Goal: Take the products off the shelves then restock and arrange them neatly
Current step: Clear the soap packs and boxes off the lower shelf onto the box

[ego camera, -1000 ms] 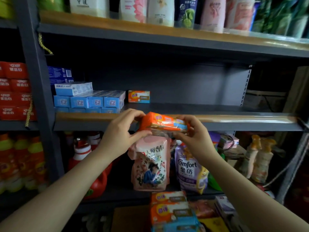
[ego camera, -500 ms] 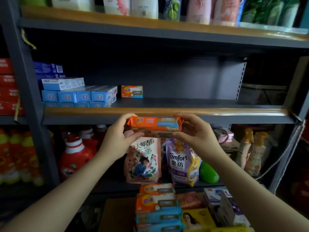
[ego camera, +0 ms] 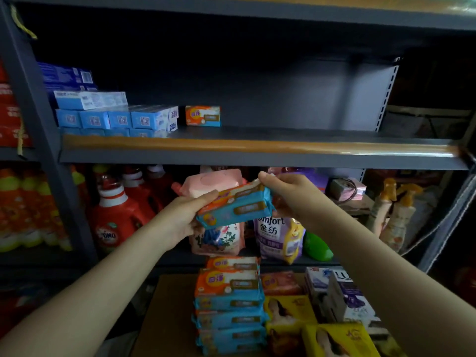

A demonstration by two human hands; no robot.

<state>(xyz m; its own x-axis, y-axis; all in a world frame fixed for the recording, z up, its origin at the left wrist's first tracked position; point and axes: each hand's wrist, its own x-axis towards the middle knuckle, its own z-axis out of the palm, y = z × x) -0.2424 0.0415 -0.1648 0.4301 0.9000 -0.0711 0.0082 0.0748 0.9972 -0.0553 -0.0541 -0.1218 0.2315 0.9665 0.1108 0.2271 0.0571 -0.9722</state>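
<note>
Held pack [ego camera: 235, 207]: orange top, blue lower half, gold label. Stacked packs [ego camera: 229, 302]: same orange-blue scheme. Toothpaste boxes [ego camera: 116, 118]: light blue, white. Detergent bottles [ego camera: 116, 217]: red (white caps). Shelf edge [ego camera: 257, 148]: orange-brown strip on grey.

A single wide-angle head-worn camera faces forward and slightly downward, close to a metal shelf unit [ego camera: 257, 153] that fills the frame, with both forearms entering from the bottom corners and stacked packs [ego camera: 229, 305] lying directly below the view.
</note>
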